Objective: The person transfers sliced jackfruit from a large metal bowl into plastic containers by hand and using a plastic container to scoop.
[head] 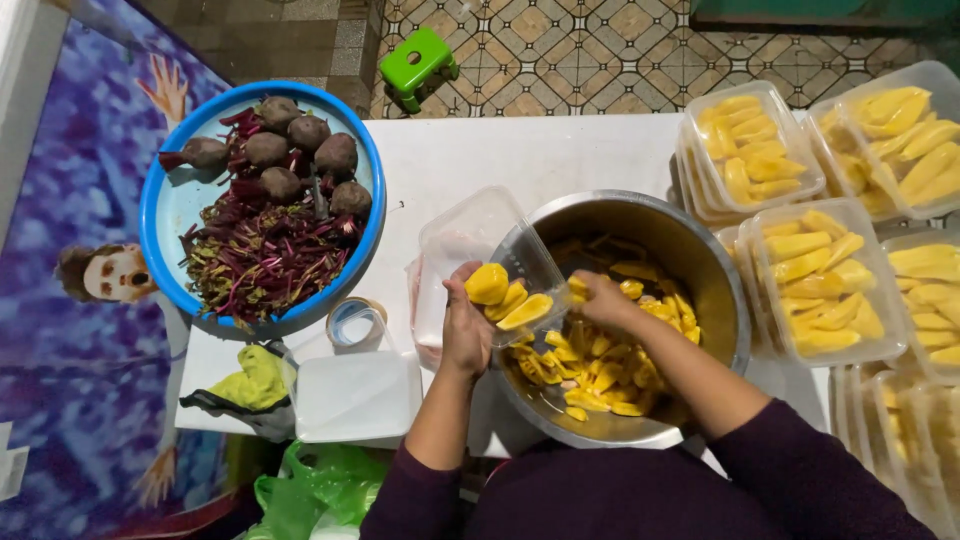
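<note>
The white table (520,150) carries all the work. To its left hangs a blue and purple printed sheet (70,300), and a patterned tile floor (600,50) with a small green stool (418,62) lies beyond its far edge.

On the table's left end sits a round blue basin (165,215) holding whole beetroots (300,150) over a heap of red stalks and trimmings (265,260). At the centre, near the front edge, stands a large steel bowl (700,255) partly filled with yellow fruit pieces (590,365). To the right, filled clear tubs (815,275) of the same yellow pieces stand packed close together.

Near the front left lie a white plastic lid (355,395), a roll of tape (355,322) just behind it, and a crumpled yellow-green cloth (255,380) beside it. A green plastic bag (315,490) hangs below the table edge.

The left hand (465,325) grasps a clear plastic tub (520,265) by its near rim, tilting it over the left edge of the steel bowl. A few yellow pieces lie inside this tub. A stack of empty tubs (450,260) sits just behind it.

The right hand (600,298) is inside the bowl, fingers closed around yellow pieces (578,288), held just beside the mouth of the tilted tub.

Both forearms wear dark purple sleeves (790,470) pushed up.
</note>
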